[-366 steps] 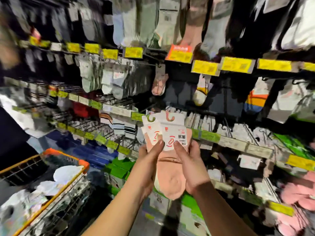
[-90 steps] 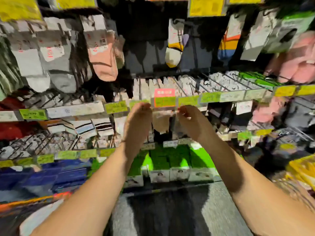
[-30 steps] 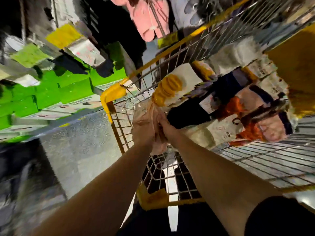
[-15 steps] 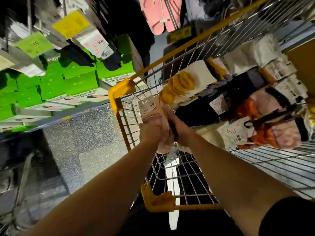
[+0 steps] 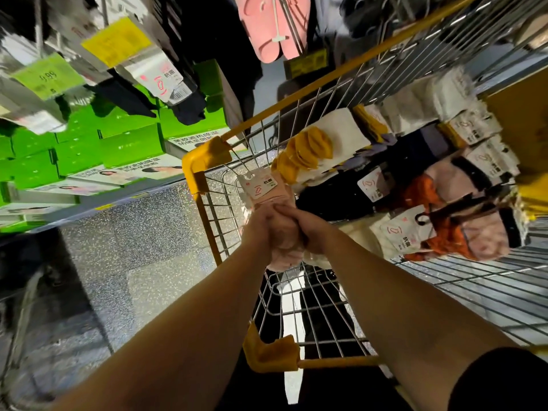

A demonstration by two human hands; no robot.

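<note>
A bundle of pink socks with a white card label sits between both my hands, just inside the near left corner of a wire shopping cart with yellow corners. My left hand grips the bundle from the left. My right hand grips it from the right, thumb across the top. The sock toes stick out below my hands.
Inside the cart lie several sock packs: yellow-and-white, black, orange-and-pink, white. Green boxes line the low shelf at left. Socks and price tags hang above. Speckled grey floor lies left of the cart.
Earlier I held pink socks at the rack and reached among the hooks. Within the last second my hands have held the bundle over the cart corner, shifting only slightly as the view steadied.
</note>
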